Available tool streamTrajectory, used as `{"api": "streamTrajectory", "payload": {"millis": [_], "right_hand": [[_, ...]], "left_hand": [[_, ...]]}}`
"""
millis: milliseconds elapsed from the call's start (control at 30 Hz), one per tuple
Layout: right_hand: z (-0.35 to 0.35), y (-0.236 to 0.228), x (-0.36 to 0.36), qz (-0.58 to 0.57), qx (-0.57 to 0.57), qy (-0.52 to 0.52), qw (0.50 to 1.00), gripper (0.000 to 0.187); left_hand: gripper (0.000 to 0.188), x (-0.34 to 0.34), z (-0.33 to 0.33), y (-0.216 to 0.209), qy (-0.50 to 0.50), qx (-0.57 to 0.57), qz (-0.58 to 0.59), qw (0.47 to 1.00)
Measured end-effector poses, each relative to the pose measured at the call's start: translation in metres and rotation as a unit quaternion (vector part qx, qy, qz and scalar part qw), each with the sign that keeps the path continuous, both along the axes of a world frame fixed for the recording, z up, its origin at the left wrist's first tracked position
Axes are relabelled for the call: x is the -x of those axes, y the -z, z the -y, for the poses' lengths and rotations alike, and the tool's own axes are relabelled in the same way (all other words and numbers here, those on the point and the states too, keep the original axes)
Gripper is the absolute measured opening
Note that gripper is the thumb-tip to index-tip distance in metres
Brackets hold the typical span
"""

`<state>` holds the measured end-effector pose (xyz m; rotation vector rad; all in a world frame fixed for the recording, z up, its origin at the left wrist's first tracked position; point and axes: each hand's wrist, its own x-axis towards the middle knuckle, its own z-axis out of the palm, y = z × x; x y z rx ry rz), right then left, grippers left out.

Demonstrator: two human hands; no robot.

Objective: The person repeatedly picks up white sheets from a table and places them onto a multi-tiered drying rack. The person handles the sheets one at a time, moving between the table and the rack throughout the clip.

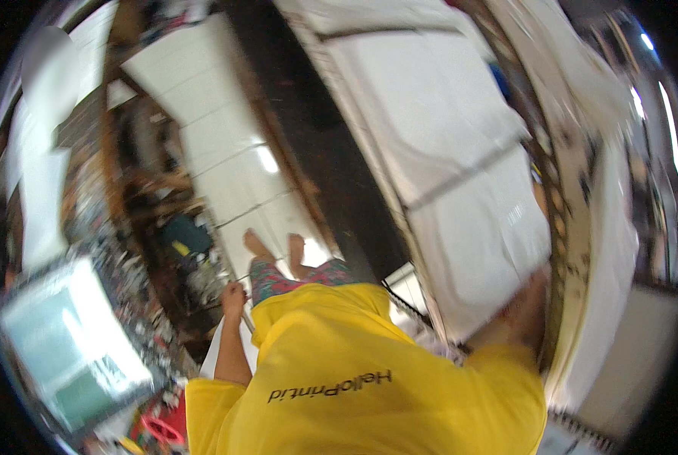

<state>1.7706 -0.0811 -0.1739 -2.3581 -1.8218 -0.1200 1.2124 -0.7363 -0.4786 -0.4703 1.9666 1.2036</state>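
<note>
My left hand (pixel 234 294) hangs at my left side with its fingers curled closed. A white surface (pixel 216 350) shows below it, and I cannot make out whether the hand grips anything. On the other side, my right hand (pixel 534 287) reaches to the near end of a long raised table, beside a white sheet (pixel 483 243) lying on it. Motion smears its fingers, so its hold on the sheet is unclear. Another white sheet (pixel 415 98) lies farther along the same table, with a dark seam between the two.
A long dark strip (pixel 316 136) runs along the table's left side. White floor tiles (pixel 232 171) lie under my bare feet. Left are cluttered wooden shelves (pixel 157 189), a glossy pale blue-green panel (pixel 73 341) and a pinkish-red ring-shaped thing (pixel 162 429). Whitish sheeting (pixel 600 250) hangs at the far right.
</note>
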Motion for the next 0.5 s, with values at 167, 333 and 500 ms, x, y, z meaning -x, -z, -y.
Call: {"api": "streamTrajectory", "payload": {"millis": [167,333,500], "right_hand": [[0.006,-0.009,0.031,-0.012,-0.052,-0.065,0.996,0.033],[-0.024,-0.020,0.194,-0.125,-0.113,-0.179,0.969,0.034],[-0.004,-0.040,0.379,-0.331,-0.083,-0.323,0.883,0.034]], "left_hand": [[0.025,0.060,-0.035,-0.032,0.004,-0.112,-0.068,0.991],[0.023,0.155,-0.094,-0.126,-0.020,-0.152,-0.251,0.956],[0.019,0.287,-0.108,-0.205,-0.009,-0.087,-0.457,0.885]]}}
